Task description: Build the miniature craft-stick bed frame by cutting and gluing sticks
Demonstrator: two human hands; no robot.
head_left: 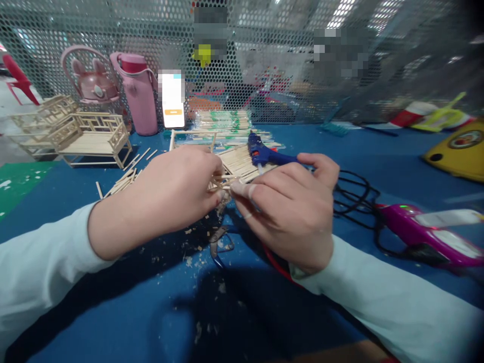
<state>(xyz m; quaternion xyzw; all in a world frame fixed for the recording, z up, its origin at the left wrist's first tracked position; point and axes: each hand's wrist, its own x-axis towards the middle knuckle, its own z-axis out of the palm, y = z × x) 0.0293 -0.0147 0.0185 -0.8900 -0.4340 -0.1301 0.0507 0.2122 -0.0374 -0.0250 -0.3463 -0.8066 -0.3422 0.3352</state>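
My left hand (170, 186) is closed with its fingertips on a small piece made of thin wooden sticks (227, 177). My right hand (295, 212) pinches the same piece from the other side, its fingertips close to the left ones. Fingers hide much of the piece. Just behind my right hand is a blue glue gun (264, 153); whether the hand touches its handle, I cannot tell. A flat panel of wooden sticks (240, 161) lies beneath the glue gun. Wire cutters (221, 244) rest on the blue table (151, 312) below my hands.
Miniature wooden benches (94, 138) stand at the left, near loose sticks (123, 182). Behind are a pink bottle (139, 96), a lit phone (173, 101) and bagged sticks (223, 121). A black cable (355, 189) and a purple device (427, 232) lie right. Perforated metal mesh (264, 30) borders the table.
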